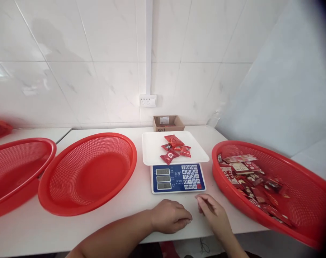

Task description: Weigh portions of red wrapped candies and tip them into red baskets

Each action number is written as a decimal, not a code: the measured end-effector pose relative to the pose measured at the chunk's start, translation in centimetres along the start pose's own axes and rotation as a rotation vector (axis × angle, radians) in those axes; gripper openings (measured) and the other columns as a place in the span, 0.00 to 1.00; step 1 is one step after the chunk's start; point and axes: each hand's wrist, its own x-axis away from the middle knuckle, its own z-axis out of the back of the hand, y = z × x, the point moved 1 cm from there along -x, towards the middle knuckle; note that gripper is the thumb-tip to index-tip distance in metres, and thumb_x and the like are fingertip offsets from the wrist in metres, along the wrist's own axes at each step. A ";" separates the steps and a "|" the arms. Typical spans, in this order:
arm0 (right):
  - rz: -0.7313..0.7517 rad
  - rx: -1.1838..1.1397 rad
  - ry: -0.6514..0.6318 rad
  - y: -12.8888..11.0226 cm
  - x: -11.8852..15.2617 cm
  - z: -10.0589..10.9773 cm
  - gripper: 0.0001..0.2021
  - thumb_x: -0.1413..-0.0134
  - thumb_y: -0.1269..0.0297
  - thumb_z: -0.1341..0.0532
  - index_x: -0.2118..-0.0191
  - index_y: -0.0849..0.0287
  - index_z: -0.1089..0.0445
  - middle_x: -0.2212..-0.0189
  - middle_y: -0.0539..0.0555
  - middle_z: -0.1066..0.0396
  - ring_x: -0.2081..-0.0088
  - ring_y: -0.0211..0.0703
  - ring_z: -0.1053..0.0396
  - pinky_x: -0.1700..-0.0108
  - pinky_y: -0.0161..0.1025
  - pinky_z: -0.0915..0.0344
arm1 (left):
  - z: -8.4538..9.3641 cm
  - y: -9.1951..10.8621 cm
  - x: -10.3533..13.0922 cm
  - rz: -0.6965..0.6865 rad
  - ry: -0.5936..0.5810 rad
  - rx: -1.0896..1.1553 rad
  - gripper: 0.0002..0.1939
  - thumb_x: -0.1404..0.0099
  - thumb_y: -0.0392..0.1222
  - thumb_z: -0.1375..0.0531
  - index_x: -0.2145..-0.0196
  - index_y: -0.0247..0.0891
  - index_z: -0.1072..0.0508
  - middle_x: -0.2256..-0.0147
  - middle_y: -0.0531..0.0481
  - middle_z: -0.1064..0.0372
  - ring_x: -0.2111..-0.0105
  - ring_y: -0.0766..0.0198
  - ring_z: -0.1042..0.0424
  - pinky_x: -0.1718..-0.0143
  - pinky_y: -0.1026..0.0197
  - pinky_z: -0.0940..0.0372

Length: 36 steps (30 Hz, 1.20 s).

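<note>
My left hand [170, 216] rests on the white table in front of the scale, its fingers curled in and pointing right; nothing shows in it. To its right, my right hand [211, 212] hovers or rests near the table, thumb and forefinger close together and the other fingers bent, with anything between them too small to make out. Beyond both hands stands a digital scale [179, 182] with a blue keypad. Several red-wrapped candies [169, 156] lie on its white pan [153, 148]. Neither hand touches the scale.
A red basket [310, 193] of assorted wrapped sweets [256, 182] stands on the right. Two red baskets with nothing in them, one in the middle left [98, 179] and one at the far left [14, 172], share the table. Behind the scale sits a cardboard box [159, 129].
</note>
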 end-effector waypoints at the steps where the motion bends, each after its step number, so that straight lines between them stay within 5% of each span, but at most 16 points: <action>1: 0.001 0.032 -0.033 0.5 0.3 -0.4 0.14 0.49 0.53 0.46 0.72 0.58 0.33 0.83 0.48 0.36 0.79 0.38 0.36 0.75 0.33 0.37 | -0.1 0.0 0.0 -0.002 0.001 -0.007 0.10 0.36 0.39 0.49 0.59 0.41 0.31 0.66 0.51 0.29 0.67 0.64 0.30 0.66 0.67 0.39; 9: 0.050 0.125 -0.165 0.8 0.4 -0.9 0.14 0.48 0.54 0.48 0.71 0.57 0.33 0.75 0.52 0.29 0.70 0.42 0.32 0.67 0.34 0.36 | 0.1 1.1 0.0 -0.051 0.006 -0.157 0.11 0.34 0.41 0.52 0.60 0.41 0.31 0.68 0.50 0.29 0.68 0.62 0.31 0.66 0.64 0.39; 16: 0.059 0.099 -0.162 1.3 0.7 -0.6 0.14 0.48 0.53 0.48 0.70 0.57 0.32 0.73 0.52 0.27 0.70 0.42 0.31 0.67 0.35 0.35 | 4.2 2.5 0.1 0.056 0.148 -0.205 0.12 0.33 0.40 0.53 0.58 0.39 0.32 0.67 0.47 0.30 0.67 0.63 0.31 0.66 0.63 0.38; 22: 0.081 0.037 -0.143 1.4 0.8 -0.1 0.15 0.49 0.52 0.48 0.71 0.57 0.31 0.75 0.51 0.28 0.72 0.41 0.31 0.70 0.32 0.35 | 9.9 1.3 3.9 0.556 0.544 -0.541 0.12 0.33 0.41 0.52 0.55 0.38 0.33 0.58 0.45 0.32 0.56 0.56 0.35 0.51 0.53 0.44; 25: 0.100 0.015 -0.144 1.4 0.8 0.0 0.15 0.49 0.52 0.47 0.72 0.57 0.30 0.75 0.51 0.28 0.73 0.40 0.31 0.70 0.32 0.35 | 11.9 0.7 6.2 0.912 0.509 -0.699 0.19 0.34 0.46 0.52 0.47 0.38 0.40 0.51 0.42 0.37 0.52 0.49 0.38 0.51 0.47 0.45; 29: 0.116 0.005 -0.158 1.7 0.9 0.0 0.16 0.49 0.51 0.48 0.72 0.57 0.31 0.75 0.52 0.28 0.73 0.41 0.31 0.71 0.32 0.35 | 12.6 -0.3 7.5 1.177 0.310 -0.579 0.25 0.33 0.54 0.55 0.43 0.40 0.48 0.52 0.41 0.36 0.64 0.51 0.29 0.71 0.55 0.35; 32: 0.114 -0.014 -0.153 1.8 0.9 0.1 0.16 0.49 0.51 0.47 0.72 0.57 0.31 0.76 0.51 0.28 0.73 0.41 0.31 0.70 0.32 0.35 | 12.7 -1.2 6.3 1.101 0.307 -0.583 0.23 0.33 0.53 0.55 0.44 0.41 0.45 0.51 0.43 0.37 0.57 0.50 0.33 0.65 0.54 0.35; 36: 0.099 -0.054 -0.142 1.5 1.0 0.1 0.15 0.51 0.51 0.46 0.73 0.57 0.30 0.77 0.51 0.29 0.74 0.41 0.32 0.71 0.32 0.35 | 12.3 -2.5 1.9 0.801 0.357 -0.558 0.22 0.33 0.49 0.53 0.44 0.40 0.46 0.43 0.43 0.49 0.44 0.52 0.50 0.47 0.50 0.49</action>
